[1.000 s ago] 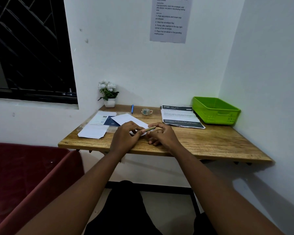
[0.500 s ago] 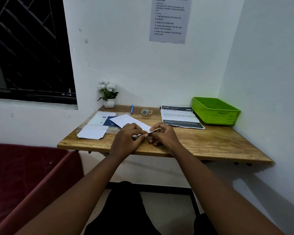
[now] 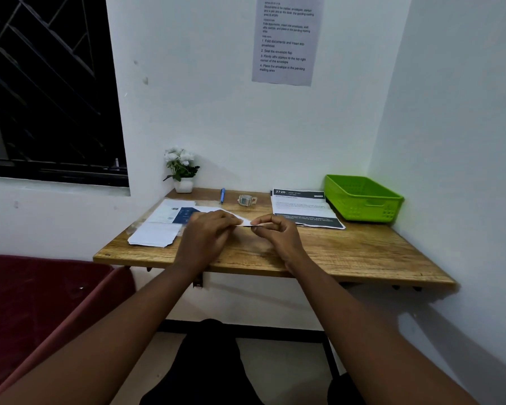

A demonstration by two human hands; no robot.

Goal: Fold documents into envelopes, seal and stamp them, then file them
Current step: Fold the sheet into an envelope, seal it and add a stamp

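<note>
Both hands meet over the middle of the desk [image 3: 362, 252]. The left hand [image 3: 208, 232] and the right hand [image 3: 278, 232] each pinch one end of a white envelope [image 3: 246, 223], held just above the wood. I judge this is the sealing step. Next, the flap needs firm pressing, then a stamp; the green basket [image 3: 362, 200] waits well apart for filing.

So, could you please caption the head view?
Both hands, left and right, pinch a white envelope above the wooden desk.
</note>
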